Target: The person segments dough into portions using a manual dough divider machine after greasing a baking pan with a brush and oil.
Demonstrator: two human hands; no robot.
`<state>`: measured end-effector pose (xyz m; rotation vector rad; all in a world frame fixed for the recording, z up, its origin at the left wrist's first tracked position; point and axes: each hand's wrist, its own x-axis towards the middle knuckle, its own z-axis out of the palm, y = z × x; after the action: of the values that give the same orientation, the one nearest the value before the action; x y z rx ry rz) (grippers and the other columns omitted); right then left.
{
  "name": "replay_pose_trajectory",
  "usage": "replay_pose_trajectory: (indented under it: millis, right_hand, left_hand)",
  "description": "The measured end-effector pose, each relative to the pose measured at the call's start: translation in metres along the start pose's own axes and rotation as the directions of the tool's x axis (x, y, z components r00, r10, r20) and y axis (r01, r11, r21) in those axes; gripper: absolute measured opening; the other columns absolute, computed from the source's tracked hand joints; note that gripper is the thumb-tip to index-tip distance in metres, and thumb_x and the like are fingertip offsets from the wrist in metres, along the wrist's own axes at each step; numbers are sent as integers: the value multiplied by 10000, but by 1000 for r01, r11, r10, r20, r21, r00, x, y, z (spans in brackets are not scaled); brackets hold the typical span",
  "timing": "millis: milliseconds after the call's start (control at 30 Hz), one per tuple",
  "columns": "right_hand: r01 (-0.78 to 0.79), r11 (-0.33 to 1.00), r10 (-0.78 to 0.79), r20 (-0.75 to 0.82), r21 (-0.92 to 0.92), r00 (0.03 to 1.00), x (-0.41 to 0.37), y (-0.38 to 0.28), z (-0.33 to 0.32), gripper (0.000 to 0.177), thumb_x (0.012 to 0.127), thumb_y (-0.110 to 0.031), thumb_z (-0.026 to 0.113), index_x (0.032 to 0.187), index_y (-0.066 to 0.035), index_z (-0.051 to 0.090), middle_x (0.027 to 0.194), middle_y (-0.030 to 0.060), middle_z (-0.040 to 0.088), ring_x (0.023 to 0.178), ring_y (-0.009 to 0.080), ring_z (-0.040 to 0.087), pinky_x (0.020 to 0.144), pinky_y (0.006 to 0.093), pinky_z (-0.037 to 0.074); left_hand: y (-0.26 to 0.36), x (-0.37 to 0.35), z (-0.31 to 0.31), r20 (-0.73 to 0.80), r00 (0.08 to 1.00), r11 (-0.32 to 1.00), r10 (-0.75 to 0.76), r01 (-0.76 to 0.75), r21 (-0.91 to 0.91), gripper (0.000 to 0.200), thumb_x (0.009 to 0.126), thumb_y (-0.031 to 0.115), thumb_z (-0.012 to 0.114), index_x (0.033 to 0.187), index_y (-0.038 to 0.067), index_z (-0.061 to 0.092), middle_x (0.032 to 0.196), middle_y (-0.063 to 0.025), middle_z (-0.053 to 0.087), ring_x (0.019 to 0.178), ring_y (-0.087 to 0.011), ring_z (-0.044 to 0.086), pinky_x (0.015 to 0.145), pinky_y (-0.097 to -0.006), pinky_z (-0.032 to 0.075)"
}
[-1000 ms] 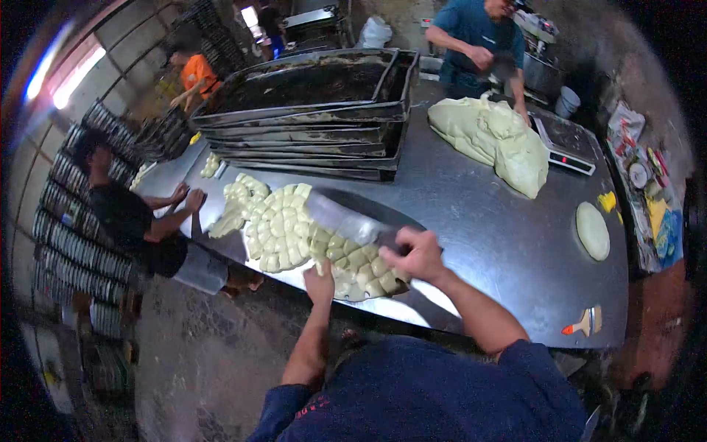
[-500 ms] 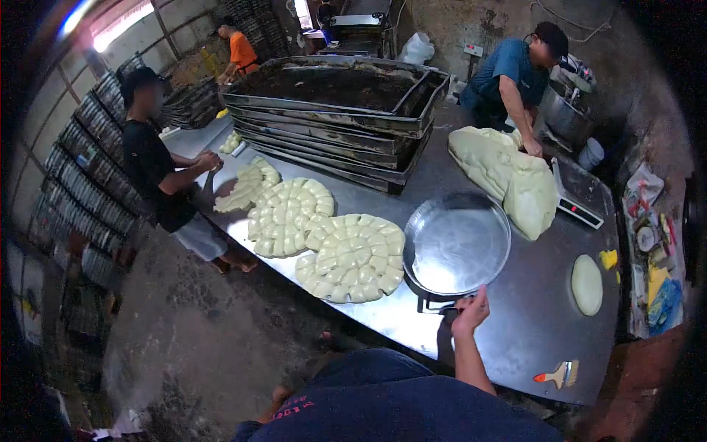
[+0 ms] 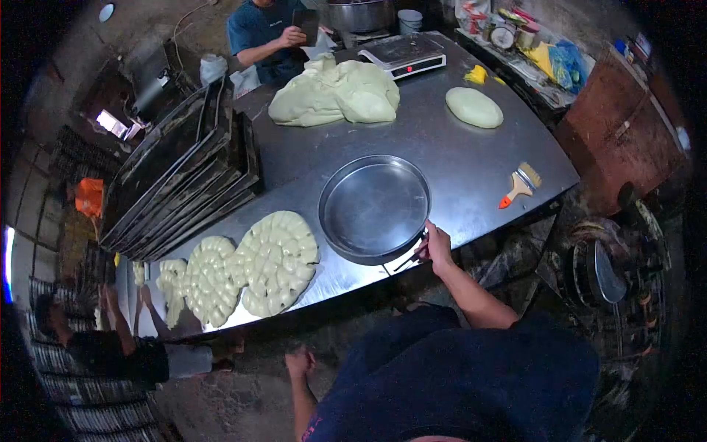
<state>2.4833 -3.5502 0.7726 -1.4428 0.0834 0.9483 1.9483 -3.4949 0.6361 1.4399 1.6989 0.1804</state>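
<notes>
My right hand (image 3: 436,247) is closed round a dark handle-like piece (image 3: 420,253) at the near right rim of a round, shallow metal pan (image 3: 374,206). Inside, the pan is bare, and it lies at the table's front edge. My left hand (image 3: 300,363) hangs low beside my body, away from the table, its fingers curled with nothing visible in them. Left of the pan, flat rounds of pale dough (image 3: 280,261) cut into many pieces lie side by side. A flat brush (image 3: 521,186) with an orange-tipped handle rests to the right.
Across the metal table (image 3: 449,166), a large dough mass (image 3: 335,96) sits before a scale (image 3: 405,59), with an oval dough piece (image 3: 474,107) to its right. Stacked trays (image 3: 188,173) stand at the left. One co-worker (image 3: 269,40) is opposite, another (image 3: 110,346) at the left end.
My view has swung to the right. The pan appears nearer the front edge, with my right hand still at its rim. The co-worker opposite has left the dough and holds a dark flat object.
</notes>
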Motion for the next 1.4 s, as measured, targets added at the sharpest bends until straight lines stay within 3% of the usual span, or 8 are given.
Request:
replay_pose_trajectory:
  millis: [100, 167, 233, 400, 567, 667, 1133, 1400]
  right_hand:
    - [90, 888, -2, 193, -450, 981, -11, -3, -26, 395, 891, -346, 558, 808, 40, 560, 628, 144, 628, 453, 200, 604, 378, 284, 437]
    - [440, 390, -358, 307, -809, 882, 6, 14, -64, 218, 817, -253, 646, 865, -42, 666, 689, 129, 668, 579, 236, 659, 561, 362, 514]
    - [346, 486, -293, 224, -803, 930, -12, -22, -78, 125, 771, -215, 686, 831, -106, 703, 742, 123, 680, 712, 267, 667, 642, 391, 509]
    - [525, -71, -688, 422, -848, 590, 34, -89, -148, 367, 743, -90, 640, 1108, -72, 602, 1025, 184, 603, 968, 383, 574, 813, 448, 479]
    - [194, -413, -630, 433, -890, 645, 130, -137, -214, 571, 707, -67, 684, 1244, -190, 532, 1358, 189, 396, 1233, 381, 402, 946, 520, 408]
    - [280, -335, -426, 409, -900, 807, 148, -179, -227, 446, 741, -84, 659, 1165, -198, 574, 1400, 175, 360, 1270, 384, 371, 959, 559, 383]
    - [624, -291, 323, 539, -725, 778, 165, -250, -244, 372, 654, -29, 620, 1019, -94, 585, 1538, 194, 77, 1427, 394, -35, 1086, 671, 15]
    - [598, -279, -160, 650, -752, 743, 226, -275, -255, 375, 794, -171, 623, 1153, -89, 553, 1396, 257, 360, 1314, 401, 331, 1026, 566, 323]
  left_hand:
    - [124, 8, 4, -305, 846, 898, 437, -431, 89, 439, 897, 284, 555, 604, -40, 586, 496, -98, 537, 428, -184, 487, 483, -373, 405]
    - [219, -33, 4, -338, 893, 948, 296, -319, -13, 402, 869, 302, 570, 701, -62, 595, 583, -176, 562, 529, -229, 541, 547, -399, 423]
    - [243, -16, 31, -374, 856, 922, 358, -386, -1, 366, 846, 305, 609, 741, -45, 625, 609, -160, 599, 568, -238, 576, 583, -377, 450]
    - [316, 18, 94, -374, 783, 857, 497, -511, 70, 313, 835, 333, 651, 959, 47, 677, 671, -132, 641, 636, -234, 614, 626, -357, 480]
    - [368, 46, 139, -453, 818, 934, 354, -288, 210, 695, 788, 387, 660, 1307, -15, 431, 1126, -312, 535, 1055, -448, 527, 928, -472, 414]
    - [345, 82, 179, -690, 633, 936, 351, -205, 288, 673, 820, 306, 625, 1369, 25, 354, 1268, -288, 459, 1100, -442, 500, 942, -487, 402]
    - [373, 55, 171, -692, 673, 943, 261, -23, 333, 427, 817, 136, 604, 1137, -132, 512, 1019, -304, 595, 932, -442, 583, 839, -442, 447]
    - [379, 49, 171, -676, 689, 950, 261, -58, 308, 508, 808, 199, 629, 1170, -134, 505, 1096, -323, 570, 1024, -469, 536, 901, -476, 415]
